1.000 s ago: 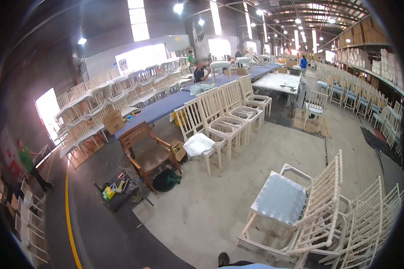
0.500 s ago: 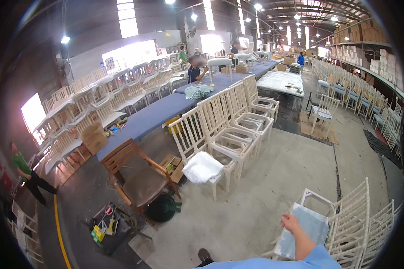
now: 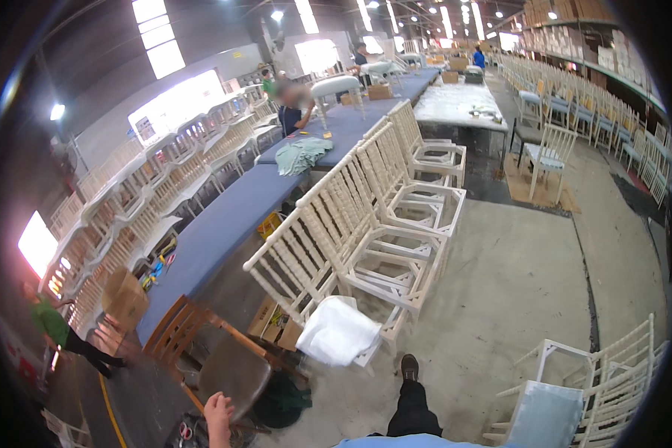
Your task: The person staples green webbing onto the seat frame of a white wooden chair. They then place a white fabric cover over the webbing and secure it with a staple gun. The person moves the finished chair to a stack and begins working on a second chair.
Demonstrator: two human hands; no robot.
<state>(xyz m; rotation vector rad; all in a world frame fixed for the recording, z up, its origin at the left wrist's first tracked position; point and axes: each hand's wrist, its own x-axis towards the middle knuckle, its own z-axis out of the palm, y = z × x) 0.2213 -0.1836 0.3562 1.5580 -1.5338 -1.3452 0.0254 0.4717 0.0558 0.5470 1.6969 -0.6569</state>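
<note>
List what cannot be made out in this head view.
Head view:
Right hand: out of frame.
Left hand: forearm cut by lower edge.
White chair: seat partly hidden by white bundle.
Grey seat: near end cut by lower edge.
Distant worker in blue: hands too small.

Brown armchair, blue tabletop

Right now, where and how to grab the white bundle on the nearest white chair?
Probably two-handed by its near edge, coming from the front: the white bundle looks soft and appears to overhang there, while the spindled backrest rises behind, hampering a rear approach.
</note>
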